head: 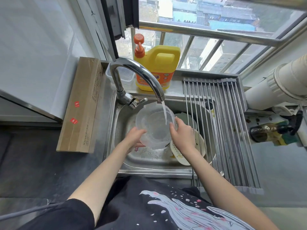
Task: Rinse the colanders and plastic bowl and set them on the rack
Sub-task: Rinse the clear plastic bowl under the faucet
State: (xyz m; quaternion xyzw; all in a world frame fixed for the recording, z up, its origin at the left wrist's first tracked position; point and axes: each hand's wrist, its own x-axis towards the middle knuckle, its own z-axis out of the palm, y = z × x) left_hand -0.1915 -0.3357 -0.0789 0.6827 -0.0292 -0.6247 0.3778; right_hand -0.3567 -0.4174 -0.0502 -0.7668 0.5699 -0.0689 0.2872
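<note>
Rinsing clear plastic bowl (155,126) under running tap (139,75), over the sink (121,117).
Left hand (135,136) grasps near-left rim; right hand (181,131) grasps right rim, partly hiding cream colander (180,153) beneath.

The yellow soap jug (157,67) at the back edge of the sink has an orange label, but its words are too blurry to read. The cardboard box (81,105) has tiny print and two red stickers, also unreadable.

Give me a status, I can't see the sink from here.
Left hand and right hand grip the clear bowl under the running tap. Cream colander waits in the sink. Rack bare, nothing blocking.
</note>
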